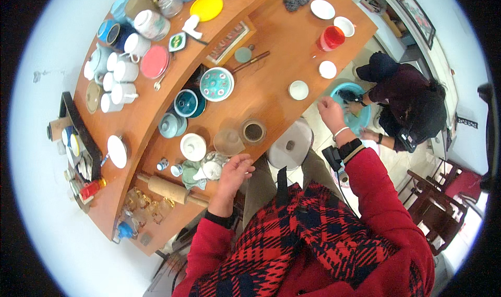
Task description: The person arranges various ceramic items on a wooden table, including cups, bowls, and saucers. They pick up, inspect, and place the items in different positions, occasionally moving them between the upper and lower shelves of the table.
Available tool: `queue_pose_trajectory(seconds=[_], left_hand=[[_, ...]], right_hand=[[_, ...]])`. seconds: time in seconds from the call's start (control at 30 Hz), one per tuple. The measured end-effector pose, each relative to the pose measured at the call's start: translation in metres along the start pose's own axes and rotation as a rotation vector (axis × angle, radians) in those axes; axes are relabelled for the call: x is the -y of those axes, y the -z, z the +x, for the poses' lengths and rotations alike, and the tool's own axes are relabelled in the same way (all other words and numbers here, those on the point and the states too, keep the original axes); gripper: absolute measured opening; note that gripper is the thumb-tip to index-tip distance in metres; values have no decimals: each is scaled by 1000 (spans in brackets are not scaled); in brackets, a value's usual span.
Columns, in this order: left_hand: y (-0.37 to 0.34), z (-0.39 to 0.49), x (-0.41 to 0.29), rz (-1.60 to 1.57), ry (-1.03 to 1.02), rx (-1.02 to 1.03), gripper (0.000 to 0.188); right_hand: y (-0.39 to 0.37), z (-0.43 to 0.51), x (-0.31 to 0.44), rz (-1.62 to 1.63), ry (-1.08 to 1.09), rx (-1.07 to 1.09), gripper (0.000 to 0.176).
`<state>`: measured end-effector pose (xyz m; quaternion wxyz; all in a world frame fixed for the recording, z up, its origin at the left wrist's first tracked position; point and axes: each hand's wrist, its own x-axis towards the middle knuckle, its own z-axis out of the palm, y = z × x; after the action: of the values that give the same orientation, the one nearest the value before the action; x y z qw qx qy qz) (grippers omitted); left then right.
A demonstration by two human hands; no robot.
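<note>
Over the desk's near edge, my left hand [234, 175] has its fingers loosely bent, and no object shows in it. A small white teapot [212, 170] sits just beside it, on a green cloth [191, 174]. My right hand [331, 113] is raised past the desk edge, fingers curled in, with nothing seen in its grasp. Nearest to that hand on the desk is a small white bowl [298, 90]. Between the hands and the desk's middle stand a dark-filled round jar [253, 132], a clear glass lid or bowl [228, 142] and a white lidded bowl [193, 147].
A co-worker [411, 97] bends over a blue basin [354, 91] on the floor at right. A grey stool [290, 143] stands against the desk. White mugs [125, 70] crowd the raised shelf [156, 117]. A rolling pin [172, 189] lies at left; a red cup [332, 38] stands farther off.
</note>
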<state>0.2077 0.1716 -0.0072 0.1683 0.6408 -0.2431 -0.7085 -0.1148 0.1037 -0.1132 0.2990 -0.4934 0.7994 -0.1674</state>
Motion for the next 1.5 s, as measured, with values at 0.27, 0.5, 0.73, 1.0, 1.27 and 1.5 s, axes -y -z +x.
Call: queue_pose_trajectory(seconds=[0.27, 0.5, 0.73, 1.0, 1.27, 1.5], left_hand=[[-59, 43, -13, 122, -103, 191, 30], [-111, 104, -24, 569, -489, 96, 32], [-153, 134, -41, 1166, -829, -167, 43], [-172, 179, -37, 1295, -696, -175, 27], [-179, 188, -34, 1446, -944, -341, 3], [-263, 149, -59, 1140, -1146, 303, 14]], right_hand=[[14, 48, -4, -157, 214, -289, 29], [5, 90, -16, -367, 255, -64, 17], [15, 80, -53, -245, 461, -225, 10], [59, 24, -149, 603, -273, -92, 15], [81, -12, -195, 835, -423, -167, 16], [116, -47, -197, 1272, -506, -98, 16]])
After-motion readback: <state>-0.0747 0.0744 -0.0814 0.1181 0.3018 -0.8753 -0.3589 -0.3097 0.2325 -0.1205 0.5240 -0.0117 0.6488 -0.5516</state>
